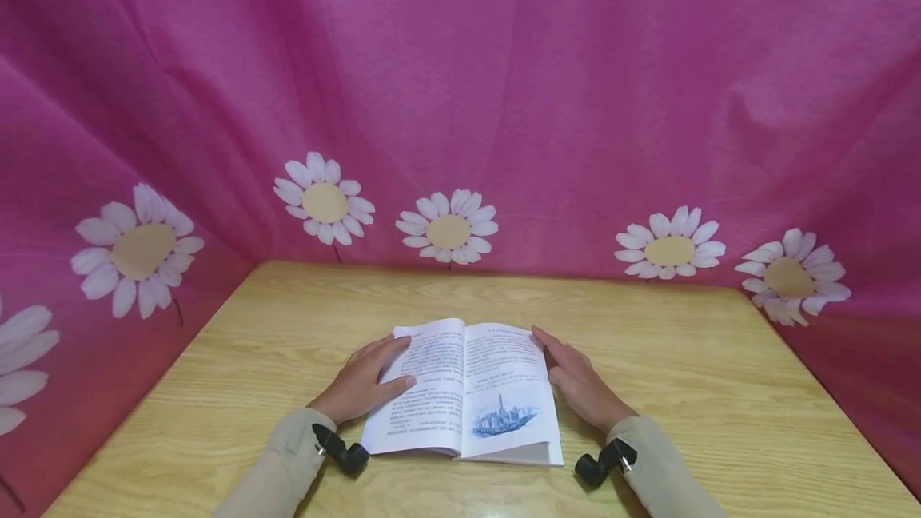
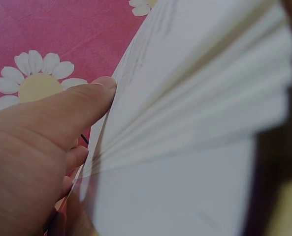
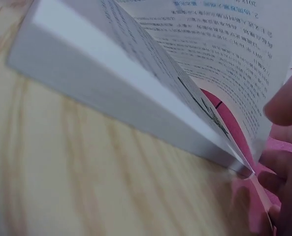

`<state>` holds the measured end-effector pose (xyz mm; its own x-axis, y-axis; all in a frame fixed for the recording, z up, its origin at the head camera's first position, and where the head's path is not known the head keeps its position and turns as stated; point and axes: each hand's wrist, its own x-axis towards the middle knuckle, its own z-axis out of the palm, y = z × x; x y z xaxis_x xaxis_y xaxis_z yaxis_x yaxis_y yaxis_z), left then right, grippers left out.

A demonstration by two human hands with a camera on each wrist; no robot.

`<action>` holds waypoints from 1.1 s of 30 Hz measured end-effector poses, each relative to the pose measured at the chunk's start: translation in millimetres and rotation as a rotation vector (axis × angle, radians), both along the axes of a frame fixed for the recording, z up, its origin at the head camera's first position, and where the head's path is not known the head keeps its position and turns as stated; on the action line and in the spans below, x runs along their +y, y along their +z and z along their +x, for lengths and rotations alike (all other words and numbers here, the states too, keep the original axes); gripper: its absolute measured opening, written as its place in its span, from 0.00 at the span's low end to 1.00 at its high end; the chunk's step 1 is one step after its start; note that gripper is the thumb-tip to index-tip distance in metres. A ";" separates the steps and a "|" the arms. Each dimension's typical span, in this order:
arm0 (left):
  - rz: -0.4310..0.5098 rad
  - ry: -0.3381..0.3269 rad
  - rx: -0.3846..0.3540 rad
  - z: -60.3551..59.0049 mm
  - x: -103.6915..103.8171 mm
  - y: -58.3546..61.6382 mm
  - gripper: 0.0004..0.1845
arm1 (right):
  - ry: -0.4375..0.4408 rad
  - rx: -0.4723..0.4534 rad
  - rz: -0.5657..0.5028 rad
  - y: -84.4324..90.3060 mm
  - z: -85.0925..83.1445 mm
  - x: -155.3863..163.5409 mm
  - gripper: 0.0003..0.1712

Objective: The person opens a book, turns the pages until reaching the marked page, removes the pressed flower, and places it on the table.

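An open book (image 1: 468, 390) lies flat in the middle of a wooden table (image 1: 719, 390), printed text on both pages and a blue city picture low on the right page. My left hand (image 1: 363, 386) holds the left half: the thumb lies on the page, and in the left wrist view the hand (image 2: 32, 147) has its thumb on top of the fanned pages (image 2: 195, 98) and fingers beneath them. My right hand (image 1: 579, 386) lies with straight fingers along the book's right edge. In the right wrist view its fingers (image 3: 283, 103) touch the edge of the arched top page (image 3: 219, 54).
A pink cloth with white daisies (image 1: 460, 102) walls the table at the back and both sides. Bare wood (image 3: 62, 172) surrounds the book. Black camera mounts sit on my left wrist (image 1: 341, 450) and my right wrist (image 1: 604, 462).
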<state>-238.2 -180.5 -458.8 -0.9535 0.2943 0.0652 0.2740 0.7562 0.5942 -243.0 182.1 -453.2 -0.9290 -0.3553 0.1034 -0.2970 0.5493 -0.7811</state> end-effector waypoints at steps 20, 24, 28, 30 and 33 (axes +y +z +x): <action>0.009 0.005 0.007 -0.1 0.5 -0.5 0.39 | 0.074 0.243 0.103 1.3 -2.2 4.6 0.28; 0.008 0.004 0.010 -0.5 0.3 -0.7 0.39 | 0.086 0.284 0.175 6.0 0.8 0.8 0.28; 0.006 0.005 0.005 -0.5 0.2 -1.3 0.39 | 0.124 0.309 0.219 10.8 4.2 -5.2 0.31; 0.008 0.005 0.005 -0.2 0.4 -1.1 0.39 | 0.138 0.310 0.230 13.9 6.7 -8.6 0.31; 0.011 0.008 0.006 0.9 1.1 0.2 0.39 | 0.155 0.315 0.237 18.7 10.7 -15.0 0.31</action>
